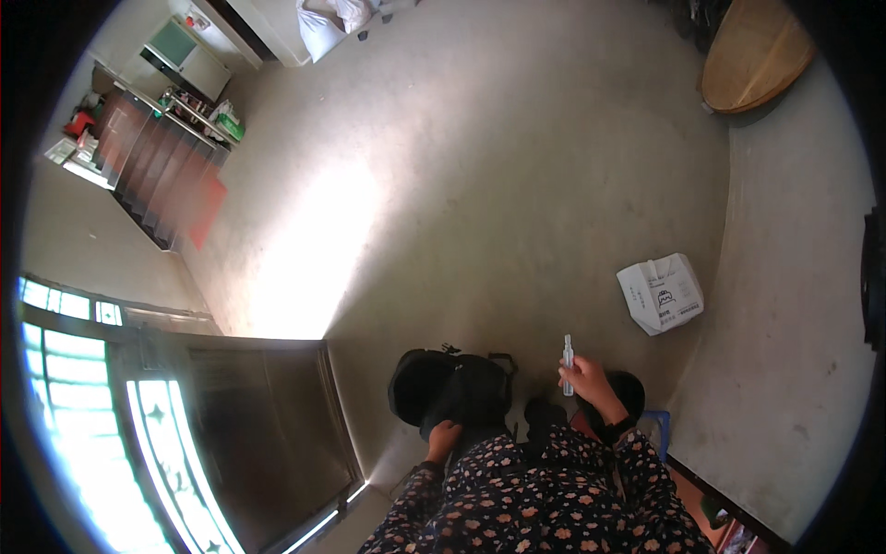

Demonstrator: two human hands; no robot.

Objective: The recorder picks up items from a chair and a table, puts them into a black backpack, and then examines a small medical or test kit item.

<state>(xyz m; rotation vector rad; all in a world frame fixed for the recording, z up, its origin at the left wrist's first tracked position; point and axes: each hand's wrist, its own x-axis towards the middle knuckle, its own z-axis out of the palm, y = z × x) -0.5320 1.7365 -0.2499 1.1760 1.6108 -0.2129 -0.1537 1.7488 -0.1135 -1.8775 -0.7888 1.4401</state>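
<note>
Left hand (445, 437) against the near side of a black bag (480, 390) (whether it grips, I cannot tell), slim clear tube (568, 352) jutting past the fingers of the right hand (588, 379), clasped by it, white bag (663, 294) farther right.

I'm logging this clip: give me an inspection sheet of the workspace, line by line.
Surface: grey floor, with a bright patch of light toward the left.
Job's things: black bag; slim clear bottle, held roughly upright in the picture.
Clutter: white printed bag on the floor, near the right-hand wall.
Hands: left hand at the black bag, grip unclear; right hand grasping the bottle.
Cables: nothing seen clearly.
Surroundings: brown door left; white sacks far off.
</note>
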